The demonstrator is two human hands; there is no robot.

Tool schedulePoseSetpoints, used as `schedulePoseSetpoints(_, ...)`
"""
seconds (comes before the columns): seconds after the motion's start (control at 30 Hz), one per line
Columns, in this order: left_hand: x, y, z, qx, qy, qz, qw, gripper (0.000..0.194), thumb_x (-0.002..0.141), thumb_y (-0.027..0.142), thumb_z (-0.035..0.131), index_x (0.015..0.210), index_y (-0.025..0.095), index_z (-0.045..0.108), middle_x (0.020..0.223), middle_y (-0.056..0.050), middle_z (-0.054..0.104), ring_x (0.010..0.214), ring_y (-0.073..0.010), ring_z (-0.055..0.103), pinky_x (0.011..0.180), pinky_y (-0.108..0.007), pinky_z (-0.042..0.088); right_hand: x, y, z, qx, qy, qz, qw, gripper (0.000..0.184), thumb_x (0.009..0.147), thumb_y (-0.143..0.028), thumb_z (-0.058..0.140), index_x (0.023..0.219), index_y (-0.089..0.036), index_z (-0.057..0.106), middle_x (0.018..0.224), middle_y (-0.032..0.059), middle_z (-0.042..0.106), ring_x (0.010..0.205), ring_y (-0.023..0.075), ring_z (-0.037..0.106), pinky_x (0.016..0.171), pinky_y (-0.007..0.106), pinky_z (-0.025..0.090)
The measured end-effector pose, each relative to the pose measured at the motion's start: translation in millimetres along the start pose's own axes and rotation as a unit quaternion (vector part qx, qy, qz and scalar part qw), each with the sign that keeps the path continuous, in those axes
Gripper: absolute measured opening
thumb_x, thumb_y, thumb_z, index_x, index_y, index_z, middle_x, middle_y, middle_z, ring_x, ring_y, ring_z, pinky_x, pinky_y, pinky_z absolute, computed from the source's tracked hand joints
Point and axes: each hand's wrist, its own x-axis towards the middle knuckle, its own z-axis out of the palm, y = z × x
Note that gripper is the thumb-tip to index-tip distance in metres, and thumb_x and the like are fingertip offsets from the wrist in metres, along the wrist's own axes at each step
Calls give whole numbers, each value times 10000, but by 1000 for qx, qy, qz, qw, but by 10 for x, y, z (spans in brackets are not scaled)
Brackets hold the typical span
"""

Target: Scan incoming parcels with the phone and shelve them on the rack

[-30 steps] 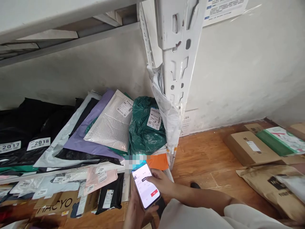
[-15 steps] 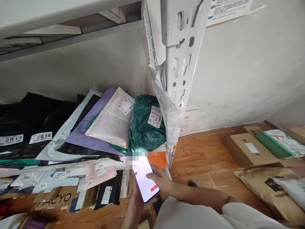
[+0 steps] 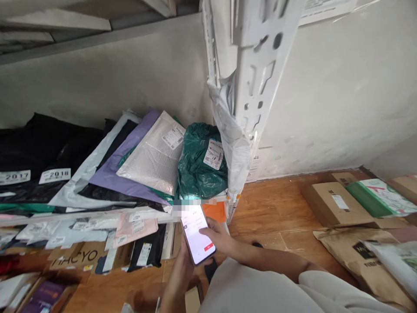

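Note:
A smartphone (image 3: 197, 243) with a lit, mostly white screen and a red button near its bottom is held in front of the shelf. My left hand (image 3: 185, 257) is closed round its left and lower side. On the right edge, my right hand (image 3: 217, 237) also grips the phone, with a digit over the screen; its other fingers are partly hidden. Just beyond the phone lies a dark green plastic parcel (image 3: 200, 174) with a white label. Left of that parcel are a silver padded mailer (image 3: 153, 158) and a purple mailer (image 3: 112, 174).
A white perforated shelf post (image 3: 257, 78) rises right of the parcels. Black parcels (image 3: 29, 148) marked 2017 and 2018 fill the shelf's left. Below are smaller parcels and a cardboard box (image 3: 76, 257). On the wooden floor at right lie a carton (image 3: 339, 204) and a brown bag (image 3: 361, 256).
The view has shifted slightly, so the shelf and parcels sit a little higher in the picture. Both hands keep the phone, and the right digit stays over the screen.

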Motion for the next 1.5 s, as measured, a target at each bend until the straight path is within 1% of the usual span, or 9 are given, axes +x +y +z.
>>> schedulePoseSetpoints(0.1, -212, 88, 170, 10, 6, 48, 999, 793, 869, 649, 570, 1541, 348, 278, 1523, -34, 449, 1434, -297, 346, 1093, -426, 426, -2, -8, -6, -6, 4, 2, 1000, 288, 701, -311, 610, 967, -203, 623, 898, 24, 697, 783, 213, 615, 715, 347, 476)
schedulePoseSetpoints(0.27, -301, 124, 311, 3, -20, 91, 996, 825, 869, 637, 584, 1558, 336, 245, 1561, -67, 384, 1401, -295, 394, 1108, -421, 410, -27, -68, 13, -30, 14, -3, 999, 313, 730, -286, 609, 1037, -225, 599, 1001, 36, 689, 881, 231, 608, 777, 367, 482)
schedulePoseSetpoints(0.43, -362, 109, 282, 18, -24, 53, 998, 910, 821, 657, 633, 1567, 341, 217, 1553, -108, 383, 1305, -374, 486, 973, -481, 509, -83, -89, 40, -56, 15, -13, 998, 330, 702, -235, 671, 1024, -222, 603, 982, 30, 686, 915, 250, 608, 809, 387, 485)
schedulePoseSetpoints(0.6, -401, 63, 280, -25, -16, 97, 995, 765, 875, 606, 598, 1532, 326, 325, 1518, -59, 445, 1349, -315, 454, 1053, -427, 457, -148, -113, 18, -43, -25, -2, 999, 294, 753, -295, 595, 1037, -221, 599, 1002, 33, 694, 912, 242, 617, 795, 373, 478)
schedulePoseSetpoints(0.8, -435, 78, 282, -52, 4, 124, 991, 714, 886, 496, 619, 1501, 239, 363, 1437, -106, 528, 1328, -305, 477, 1088, -442, 413, -247, -114, -70, -39, -91, 9, 995, 270, 724, -284, 549, 962, -201, 646, 924, 18, 712, 853, 229, 622, 814, 377, 469)
schedulePoseSetpoints(0.93, -468, 79, 254, -59, -5, 120, 991, 784, 832, 400, 651, 1523, 265, 308, 1404, -88, 559, 1314, -309, 490, 1084, -446, 410, -284, -41, -54, -44, -95, 5, 995, 268, 749, -277, 551, 989, -205, 647, 949, 25, 711, 846, 221, 617, 799, 369, 470)
schedulePoseSetpoints(1.17, -517, 14, 228, -68, -6, 103, 992, 751, 772, 272, 606, 1484, 322, 370, 1364, -38, 589, 1318, -314, 481, 1070, -444, 423, -328, -5, -39, -48, -101, -2, 994, 317, 777, -322, 621, 1074, -212, 621, 1040, 43, 693, 911, 233, 610, 811, 367, 471)
schedulePoseSetpoints(1.3, -551, 8, 181, -67, -21, 94, 993, 861, 690, 215, 593, 1505, 320, 337, 1383, -51, 572, 1311, -347, 477, 1048, -482, 436, -351, -52, -82, -45, -121, 15, 992, 314, 708, -244, 560, 1006, -205, 651, 947, 19, 700, 875, 228, 605, 782, 352, 469)
schedulePoseSetpoints(1.5, -592, 3, 158, -36, -66, 99, 992, 1072, 571, 87, 603, 1547, 339, 236, 1387, -45, 575, 1342, -342, 445, 1062, -476, 432, -376, 3, -117, -27, -116, 34, 992, 369, 714, -271, 546, 1060, -198, 651, 946, 29, 700, 852, 229, 607, 761, 352, 477)
